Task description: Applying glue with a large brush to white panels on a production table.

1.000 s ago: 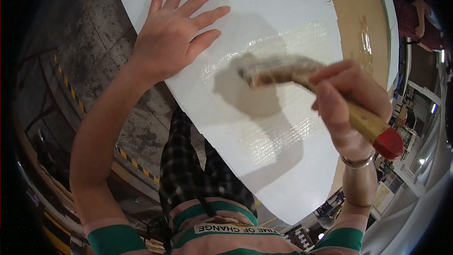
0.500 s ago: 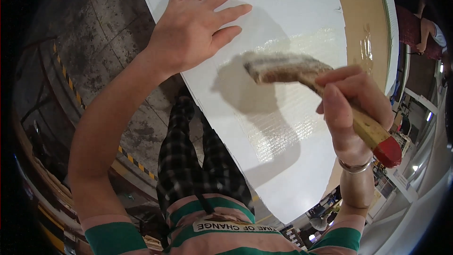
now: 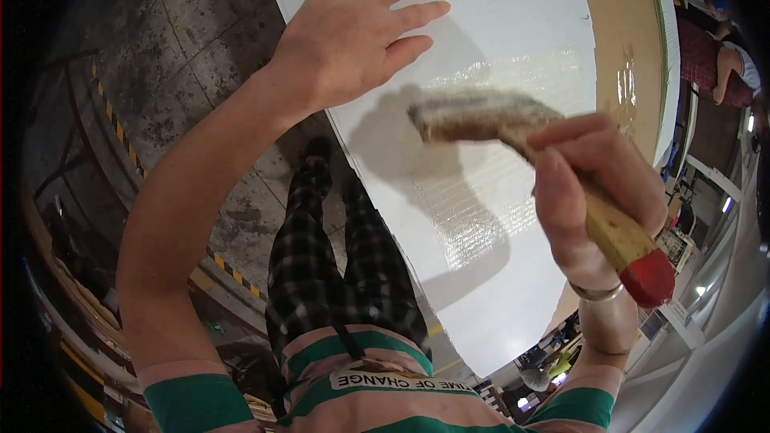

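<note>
My right hand [image 3: 597, 192] grips the wooden handle of a worn paintbrush [image 3: 473, 116], its red handle end pointing toward me. The brush's bristle end reaches left over a white sheet [image 3: 489, 321]; whether it touches the surface I cannot tell. Beneath and beside it, a glossy, ridged patch of wet-looking coating [image 3: 473, 232] shines on the sheet. My left hand [image 3: 353, 36] lies with fingers spread on the sheet's far left part, near its edge, holding nothing.
A brown board [image 3: 622, 24] with a shiny smear runs along the sheet's right side. The concrete floor [image 3: 192, 40] lies to the left, with yellow-black striped tape [image 3: 120, 140]. At the far right stands another person [image 3: 722, 64]. Shelving and lights fill the right background.
The brush and my right hand have shifted slightly left, the red handle end dropping lower. My left hand and the sheet appear a little further right in view.
</note>
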{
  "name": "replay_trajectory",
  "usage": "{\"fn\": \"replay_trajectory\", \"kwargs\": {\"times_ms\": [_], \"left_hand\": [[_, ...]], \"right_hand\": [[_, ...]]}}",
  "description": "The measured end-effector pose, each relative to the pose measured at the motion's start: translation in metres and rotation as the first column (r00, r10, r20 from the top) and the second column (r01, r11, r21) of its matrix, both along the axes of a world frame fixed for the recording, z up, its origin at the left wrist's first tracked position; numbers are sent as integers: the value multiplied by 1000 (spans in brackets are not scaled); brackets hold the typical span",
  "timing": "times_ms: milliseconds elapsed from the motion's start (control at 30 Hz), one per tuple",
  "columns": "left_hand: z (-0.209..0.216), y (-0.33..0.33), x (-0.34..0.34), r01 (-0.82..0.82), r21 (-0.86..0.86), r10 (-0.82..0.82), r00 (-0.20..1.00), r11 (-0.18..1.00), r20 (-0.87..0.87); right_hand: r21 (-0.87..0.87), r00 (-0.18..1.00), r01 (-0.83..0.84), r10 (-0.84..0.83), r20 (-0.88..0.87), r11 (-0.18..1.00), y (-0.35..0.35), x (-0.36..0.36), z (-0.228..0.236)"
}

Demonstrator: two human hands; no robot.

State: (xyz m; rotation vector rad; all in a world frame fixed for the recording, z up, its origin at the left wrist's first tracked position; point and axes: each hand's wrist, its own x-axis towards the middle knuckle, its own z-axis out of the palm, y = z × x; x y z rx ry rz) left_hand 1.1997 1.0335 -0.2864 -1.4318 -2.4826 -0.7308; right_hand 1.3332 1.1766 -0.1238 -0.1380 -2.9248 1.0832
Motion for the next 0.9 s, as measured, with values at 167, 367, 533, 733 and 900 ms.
{"fn": "replay_trajectory", "kwargs": {"times_ms": [167,367,533,733,900], "left_hand": [[3,11,-17,199,196,-183,978,960,-97],[-23,5,-22,163,126,-152,984,978,-94],[4,5,-3,45,-33,-45,999,998,24],[32,4,-13,134,-282,-48,955,950,291],[37,12,-18,135,-175,-79,952,975,297]], "right_hand": [[93,992,-117,111,62,989,6,4,-5],[-62,997,-23,27,77,998,4,6,-8],[-35,997,45,-43,64,998,-1,7,9],[4,973,-163,160,168,987,2,15,4],[-81,996,-6,13,85,997,1,5,13]]}}
